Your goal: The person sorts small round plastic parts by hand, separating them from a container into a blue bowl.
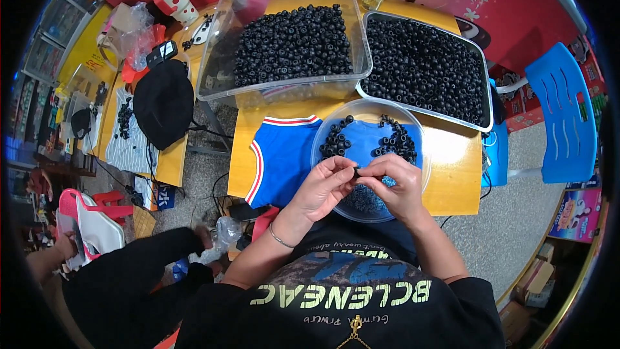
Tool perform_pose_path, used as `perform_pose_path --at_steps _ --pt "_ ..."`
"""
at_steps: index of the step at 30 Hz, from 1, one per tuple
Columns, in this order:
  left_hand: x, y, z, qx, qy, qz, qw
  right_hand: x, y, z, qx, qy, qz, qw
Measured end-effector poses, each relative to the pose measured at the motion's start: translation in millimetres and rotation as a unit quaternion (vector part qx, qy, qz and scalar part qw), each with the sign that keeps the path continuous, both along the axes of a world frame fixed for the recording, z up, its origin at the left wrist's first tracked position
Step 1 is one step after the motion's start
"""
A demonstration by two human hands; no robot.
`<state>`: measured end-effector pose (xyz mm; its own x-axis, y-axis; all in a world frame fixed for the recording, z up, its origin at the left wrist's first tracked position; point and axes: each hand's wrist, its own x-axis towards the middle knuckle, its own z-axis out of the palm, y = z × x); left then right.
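My left hand [318,189] and my right hand [397,186] meet fingertip to fingertip above a clear round tub [424,155]. Pinched between them is a small black round plastic part [356,172], mostly covered by the fingers. Inside the tub, a left heap of black parts [336,140] and a right heap of black parts [399,144] lie apart on the far side. Fine bluish-grey bits [363,200] gather at its near side, below my hands. A blue garment with red and white trim [284,155] lies flat beside the tub.
A deep clear bin [216,87] and a shallow white-rimmed tray [445,116], both full of black parts, stand on the yellow table [452,194]. Blue chair [560,116] at right. Another table on the left carries a black hat [163,103]. A person in black [123,284] sits lower left.
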<state>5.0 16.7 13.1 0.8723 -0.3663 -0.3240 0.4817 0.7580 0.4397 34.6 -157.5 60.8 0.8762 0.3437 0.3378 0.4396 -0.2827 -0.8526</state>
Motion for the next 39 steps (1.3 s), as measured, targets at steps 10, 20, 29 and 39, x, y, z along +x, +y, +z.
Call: perform_pose_path --at_steps 10,20,29,39 --pt "10 17 10 0.109 -0.08 -0.112 0.984 -1 -7 1 -0.04 0.124 0.113 0.985" --pt "17 23 24 0.134 -0.132 -0.196 0.962 -11 -7 3 -0.07 0.032 0.116 0.99" --pt "48 20 47 0.249 -0.236 -0.106 0.933 -13 -11 -6 0.089 0.219 0.032 0.971" --pt "94 48 105 0.749 -0.473 0.265 0.38 6 -32 -10 -0.117 0.047 -0.009 0.992"
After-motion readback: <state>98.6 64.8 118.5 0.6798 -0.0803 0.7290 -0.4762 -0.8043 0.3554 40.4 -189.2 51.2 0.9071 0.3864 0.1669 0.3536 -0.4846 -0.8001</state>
